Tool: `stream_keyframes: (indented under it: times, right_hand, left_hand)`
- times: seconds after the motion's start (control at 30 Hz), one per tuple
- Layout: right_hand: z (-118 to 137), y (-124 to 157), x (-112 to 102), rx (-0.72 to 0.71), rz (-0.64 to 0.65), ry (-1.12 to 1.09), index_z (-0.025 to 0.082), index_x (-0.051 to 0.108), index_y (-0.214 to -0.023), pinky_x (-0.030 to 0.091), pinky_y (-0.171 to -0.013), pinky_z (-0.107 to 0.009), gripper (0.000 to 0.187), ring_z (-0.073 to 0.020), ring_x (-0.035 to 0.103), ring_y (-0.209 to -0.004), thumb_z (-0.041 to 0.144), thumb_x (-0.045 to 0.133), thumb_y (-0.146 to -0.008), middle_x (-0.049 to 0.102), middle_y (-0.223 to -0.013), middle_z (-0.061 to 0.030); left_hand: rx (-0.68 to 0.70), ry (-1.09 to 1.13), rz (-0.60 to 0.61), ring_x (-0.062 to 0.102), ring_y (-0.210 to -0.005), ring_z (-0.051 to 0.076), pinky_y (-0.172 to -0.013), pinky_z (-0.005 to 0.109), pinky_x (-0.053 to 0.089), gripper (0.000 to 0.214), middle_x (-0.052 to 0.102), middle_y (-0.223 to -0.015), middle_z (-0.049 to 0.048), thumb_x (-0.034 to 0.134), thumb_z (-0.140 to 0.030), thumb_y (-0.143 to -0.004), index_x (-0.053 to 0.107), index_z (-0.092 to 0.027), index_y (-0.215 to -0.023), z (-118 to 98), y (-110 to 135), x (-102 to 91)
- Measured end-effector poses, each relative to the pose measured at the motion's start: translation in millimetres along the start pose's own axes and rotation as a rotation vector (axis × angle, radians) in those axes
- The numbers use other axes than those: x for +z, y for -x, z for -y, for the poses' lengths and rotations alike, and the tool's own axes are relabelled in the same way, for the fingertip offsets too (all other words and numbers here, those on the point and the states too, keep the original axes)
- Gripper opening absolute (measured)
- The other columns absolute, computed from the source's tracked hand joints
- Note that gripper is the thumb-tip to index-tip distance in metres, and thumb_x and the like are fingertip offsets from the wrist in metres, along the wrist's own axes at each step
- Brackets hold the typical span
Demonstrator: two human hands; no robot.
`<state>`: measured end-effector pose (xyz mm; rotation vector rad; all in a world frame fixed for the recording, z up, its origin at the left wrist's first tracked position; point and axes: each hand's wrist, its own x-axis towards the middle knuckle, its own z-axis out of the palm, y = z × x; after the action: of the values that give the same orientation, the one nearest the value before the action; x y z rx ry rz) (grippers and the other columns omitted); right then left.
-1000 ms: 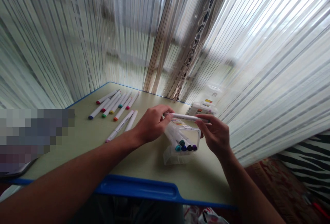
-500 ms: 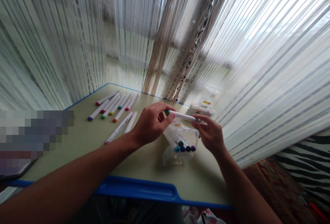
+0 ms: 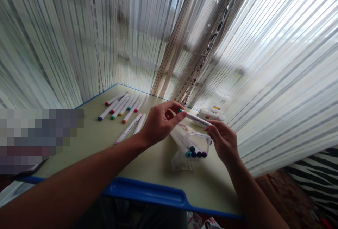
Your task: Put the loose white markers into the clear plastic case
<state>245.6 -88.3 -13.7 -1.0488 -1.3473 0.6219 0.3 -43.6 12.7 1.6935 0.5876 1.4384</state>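
A white marker (image 3: 198,119) with a green end is held aslant between both hands, above a clear plastic case. My left hand (image 3: 165,120) pinches its green end. Fingers of my right hand (image 3: 224,138) close on the other end, which they partly hide. Below, the clear case (image 3: 208,141) lies on its side with its open end towards me. Several markers (image 3: 195,153) lie inside it, showing teal, blue, black, purple and dark green ends.
Several loose white markers (image 3: 121,107) with coloured ends lie on the left of the pale table (image 3: 87,151). A second clear case (image 3: 211,113) stands behind my right hand. The table has a blue edge with a tray groove (image 3: 148,192). Striped curtains (image 3: 137,28) hang beyond.
The held marker has tilted, its right end now lower, and its label print has come into view. Both hands still hold it. The whole view has shifted slightly.
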Motion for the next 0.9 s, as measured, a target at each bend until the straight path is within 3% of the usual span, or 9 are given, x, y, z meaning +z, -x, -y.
stream_keyframes:
  times: [0.17, 0.37, 0.73, 0.9]
  right_hand:
    - [1, -4, 1, 0.115, -0.013, -0.197, 0.022, 0.077, -0.090, 0.037, -0.034, -0.018, 0.023, -0.0068, 0.049, -0.040, 0.040, 0.083, -0.077, 0.069, -0.068, 0.0000]
    - [2, -6, 7, 0.243, 0.051, -0.212, 0.021, 0.074, -0.093, 0.039, -0.034, -0.020, 0.033, -0.0081, 0.049, -0.042, 0.046, 0.084, -0.073, 0.070, -0.071, -0.0002]
    - [-2, -4, 5, 0.282, 0.049, -0.223, 0.022, 0.075, -0.093, 0.040, -0.036, -0.020, 0.033, -0.0088, 0.051, -0.046, 0.045, 0.085, -0.072, 0.071, -0.074, -0.0015]
    - [0, -6, 7, 0.218, 0.017, -0.202, 0.021, 0.074, -0.091, 0.036, -0.036, -0.020, 0.030, -0.0068, 0.047, -0.042, 0.043, 0.084, -0.074, 0.069, -0.070, 0.0000]
  left_hand:
    - [-0.019, 0.079, 0.025, 0.060, -0.062, 0.010, -0.055, 0.020, 0.048, 0.025, 0.070, -0.077, 0.0041, 0.077, -0.031, -0.083, 0.071, -0.011, -0.097, -1, 3, 4.8]
    - [0.001, 0.126, 0.071, 0.055, -0.056, 0.009, -0.051, 0.020, 0.047, 0.025, 0.068, -0.073, 0.0024, 0.080, -0.029, -0.079, 0.071, -0.013, -0.096, -13, 12, 12.3]
    - [0.007, 0.113, 0.095, 0.055, -0.055, 0.009, -0.049, 0.020, 0.045, 0.027, 0.068, -0.071, 0.0022, 0.081, -0.033, -0.079, 0.072, -0.013, -0.095, -14, 13, 11.2]
    - [0.022, 0.019, 0.050, 0.057, -0.058, 0.009, -0.053, 0.020, 0.048, 0.024, 0.069, -0.074, 0.0028, 0.076, -0.032, -0.083, 0.072, -0.013, -0.098, -11, 10, 8.7]
